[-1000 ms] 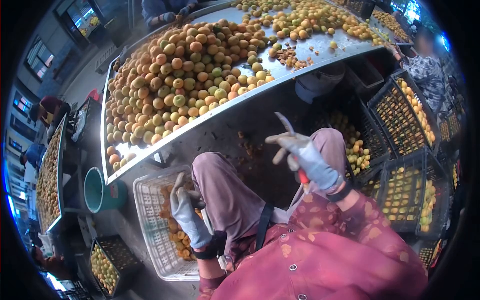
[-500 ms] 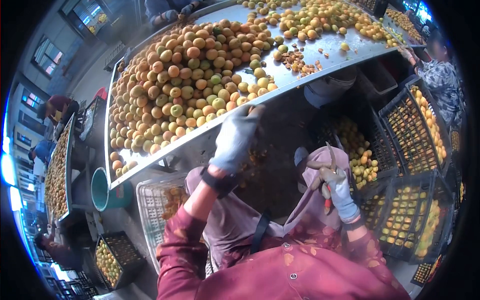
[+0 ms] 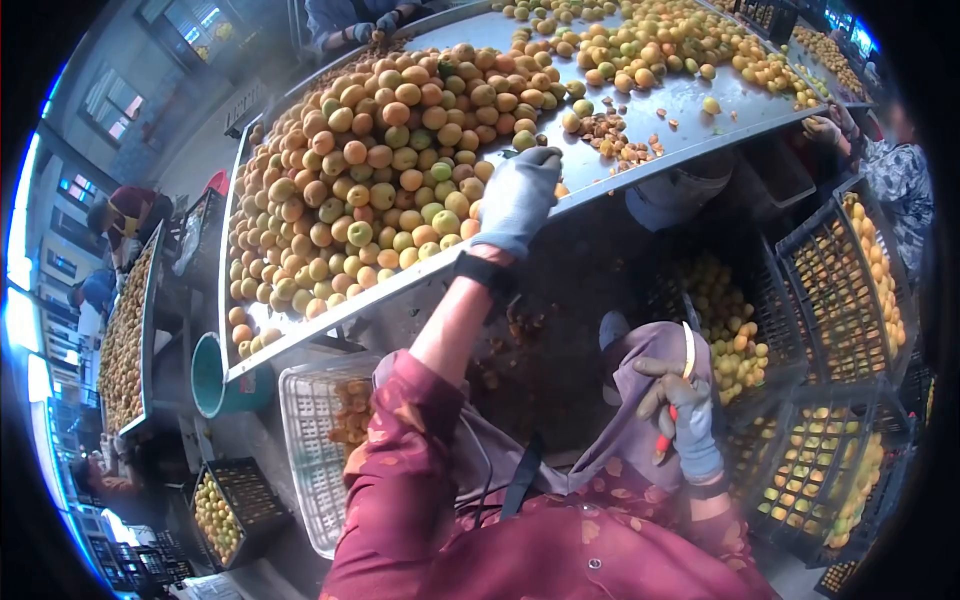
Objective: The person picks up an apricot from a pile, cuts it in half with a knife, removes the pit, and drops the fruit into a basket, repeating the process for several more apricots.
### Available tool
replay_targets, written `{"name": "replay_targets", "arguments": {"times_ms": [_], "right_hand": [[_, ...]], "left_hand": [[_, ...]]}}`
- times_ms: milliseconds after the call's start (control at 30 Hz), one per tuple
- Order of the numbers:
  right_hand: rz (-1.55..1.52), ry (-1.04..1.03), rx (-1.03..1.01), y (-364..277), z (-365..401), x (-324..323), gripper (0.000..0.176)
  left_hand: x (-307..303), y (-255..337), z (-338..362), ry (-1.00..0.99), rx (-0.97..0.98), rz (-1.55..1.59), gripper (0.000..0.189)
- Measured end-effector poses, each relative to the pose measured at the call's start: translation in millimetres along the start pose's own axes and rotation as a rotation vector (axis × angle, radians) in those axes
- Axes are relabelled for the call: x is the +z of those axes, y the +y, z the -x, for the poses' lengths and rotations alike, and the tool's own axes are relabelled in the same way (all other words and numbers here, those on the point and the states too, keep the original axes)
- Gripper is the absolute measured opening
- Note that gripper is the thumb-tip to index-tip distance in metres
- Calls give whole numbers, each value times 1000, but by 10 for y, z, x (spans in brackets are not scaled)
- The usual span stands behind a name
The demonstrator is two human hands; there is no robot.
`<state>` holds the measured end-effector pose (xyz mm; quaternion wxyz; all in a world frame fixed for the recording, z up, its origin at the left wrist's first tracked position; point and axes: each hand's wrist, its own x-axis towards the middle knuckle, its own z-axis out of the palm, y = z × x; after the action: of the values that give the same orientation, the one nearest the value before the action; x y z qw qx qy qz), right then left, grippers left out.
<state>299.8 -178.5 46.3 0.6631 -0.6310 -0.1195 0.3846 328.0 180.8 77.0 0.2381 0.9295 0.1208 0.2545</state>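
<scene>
My left hand, in a pale glove with dark fingertips, reaches over the metal rim at the right side of a big heap of apricots. Its fingers curl inward and look closed; whatever they hold is hidden behind the hand. The apricots are orange, yellow and some greenish. My gloved right hand is closed around the red handle of a knife. Its curved, pale blade points up, above my lap. Beyond my left hand, a small pile of brown apricot pieces lies on the metal table.
A white basket with brown pieces stands by my left leg. Black crates of fruit stack at the right. A teal tub sits under the table's left corner. One person's gloved hands work across the table; another person stands at right.
My left hand has moved from the table's edge up and right over the rim to the heap. The knife in my right hand has turned, its blade now showing pale. The view has shifted slightly.
</scene>
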Motion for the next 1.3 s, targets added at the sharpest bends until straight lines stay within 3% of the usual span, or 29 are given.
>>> {"name": "replay_targets", "arguments": {"times_ms": [33, 100, 233, 300, 367, 433, 567, 633, 700, 767, 833, 900, 933, 1033, 1100, 1167, 1233, 1300], "right_hand": [[-1, -7, 5, 10, -3, 0, 40], [-3, -3, 12, -24, 6, 20, 40], [30, -14, 15, -46, 9, 15, 40], [57, 1, -31, -17, -1, 28, 40], [-19, 22, 63, -38, -16, 38, 40], [-21, 23, 57, -50, -20, 62, 40], [-10, 23, 45, -26, -41, 71, 39], [-15, 25, 55, -34, -47, 73, 39], [-23, 20, 62, -71, -46, 103, 39], [32, 60, 76, -140, -19, 154, 41], [20, 34, 48, -91, -19, 93, 39], [5, 1, 24, -60, -12, 75, 38], [-17, 9, 63, -74, -21, 80, 38], [-56, -27, 75, -49, -21, 82, 38], [-32, -62, 104, -184, 18, 175, 37], [-26, -90, 157, -189, 10, 219, 38], [108, -154, 234, -43, -5, 249, 38], [133, -203, 276, -13, 94, 364, 39]], "left_hand": [[-80, -247, 64, 22, 118, -241, 28], [-465, -315, 234, -106, -133, -117, 27], [-818, -976, 376, -71, -359, -325, 29], [-911, -1273, 357, 9, -356, -483, 26], [-921, -1592, 392, 162, -147, -608, 24], [-892, -1733, 349, 23, -182, -772, 19], [-733, -1955, 289, 51, -56, -1021, 14], [-738, -1881, 215, -119, -198, -1165, 20], [-751, -1944, 212, -98, -216, -1146, 19], [-805, -1890, 273, -10, -88, -979, 25], [-835, -1738, 328, -39, -151, -907, 35], [-872, -1549, 398, 162, -228, -628, 46], [-894, -1454, 430, 157, -377, -529, 51], [-999, -999, 617, 290, -392, -75, 50], [-1138, -585, 755, 236, -448, 249, 45], [-1133, -528, 968, 200, -391, 767, 38], [-1172, -109, 1200, 193, -408, 825, 35], [-1105, 12, 1452, 155, -428, 1088, 43]]}}
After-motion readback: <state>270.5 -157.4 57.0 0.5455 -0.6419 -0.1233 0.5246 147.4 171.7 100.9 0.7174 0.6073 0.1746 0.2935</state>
